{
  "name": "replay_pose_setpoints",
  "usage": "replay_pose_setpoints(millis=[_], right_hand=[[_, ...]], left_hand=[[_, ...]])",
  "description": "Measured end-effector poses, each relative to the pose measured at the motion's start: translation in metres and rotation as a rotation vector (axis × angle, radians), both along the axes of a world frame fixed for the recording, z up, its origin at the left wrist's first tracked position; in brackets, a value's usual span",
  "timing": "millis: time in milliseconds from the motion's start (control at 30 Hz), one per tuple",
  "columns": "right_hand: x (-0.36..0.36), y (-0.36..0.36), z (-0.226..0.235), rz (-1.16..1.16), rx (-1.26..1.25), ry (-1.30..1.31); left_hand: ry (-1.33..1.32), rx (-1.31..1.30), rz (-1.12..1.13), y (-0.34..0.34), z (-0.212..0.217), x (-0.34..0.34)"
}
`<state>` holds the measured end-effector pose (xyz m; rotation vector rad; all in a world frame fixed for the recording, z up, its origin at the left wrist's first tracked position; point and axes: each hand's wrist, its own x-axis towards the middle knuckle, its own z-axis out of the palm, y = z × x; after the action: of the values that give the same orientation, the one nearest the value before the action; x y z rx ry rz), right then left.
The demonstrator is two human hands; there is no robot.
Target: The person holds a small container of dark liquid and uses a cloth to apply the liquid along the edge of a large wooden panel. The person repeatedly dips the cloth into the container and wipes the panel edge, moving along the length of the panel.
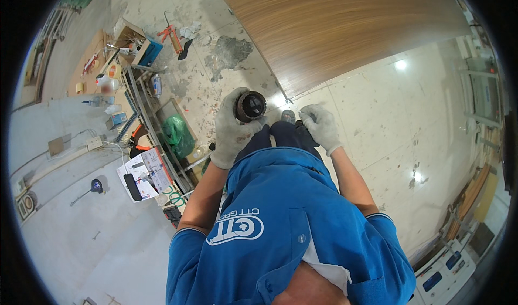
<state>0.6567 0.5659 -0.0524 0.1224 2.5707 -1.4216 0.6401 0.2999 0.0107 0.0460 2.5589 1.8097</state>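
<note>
I'm looking straight down over the blue shirt at both gloved hands, held out in front of the chest above the floor. My left hand is wrapped round a dark round cylindrical part, w/ its open black mouth facing up toward the cam; the glove's fingers curl round its left side and under it, so the part sits at the top-right of that hand, gripped, poking out past the fingertips on the far side. Can't tell exactly what the part is, some ringed metal fitting w/ a rusty-brown rim. My right hand is just right of it, apart from the part, fingers bent inward and pinching something small near a small grey round piece that lies between the two hands; whether the fingers actually hold that piece I can't tell, too small and partly hidden. Dark shoes show just below, between the wrists. Far right of the hands a big wood-grain panel lies on the pale tiled floor. Left side is cluttered: a metal rack w/ a green bag, an orange caulking gun farther off, a cardboard box, papers and a black phone-like device near left, a power strip w/ cable on the grey floor.
</note>
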Motion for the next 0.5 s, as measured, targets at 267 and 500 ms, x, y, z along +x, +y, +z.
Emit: replay_pose_setpoints(millis=[267, 500], right_hand=[[0.004, 0.001, -0.005, 0.017, -0.022, 0.055], [-0.005, 0.027, -0.014, -0.2, 0.023, 0.069]], left_hand=[[0.024, -0.067, -0.024, 0.0, 0.003, 0.0], [0.0, 0.069, 0.016, 0.008, 0.009, -0.001]])
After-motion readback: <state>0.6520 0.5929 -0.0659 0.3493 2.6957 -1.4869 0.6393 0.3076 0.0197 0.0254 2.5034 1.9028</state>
